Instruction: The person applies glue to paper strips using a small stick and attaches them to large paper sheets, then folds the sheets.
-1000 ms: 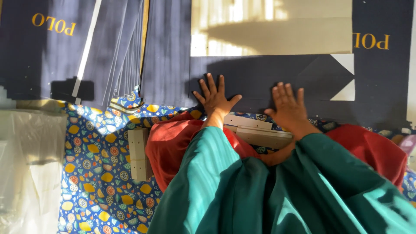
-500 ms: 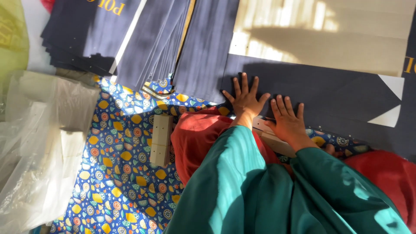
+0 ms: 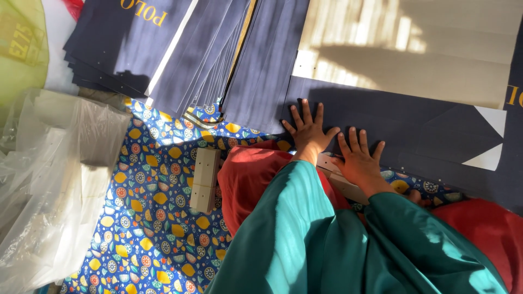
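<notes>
Navy card sheet, flat beneath left hand, right hand

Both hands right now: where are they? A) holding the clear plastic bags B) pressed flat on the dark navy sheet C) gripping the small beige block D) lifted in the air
B: the left hand and right hand lie fingers spread on the dark navy sheet.
</notes>
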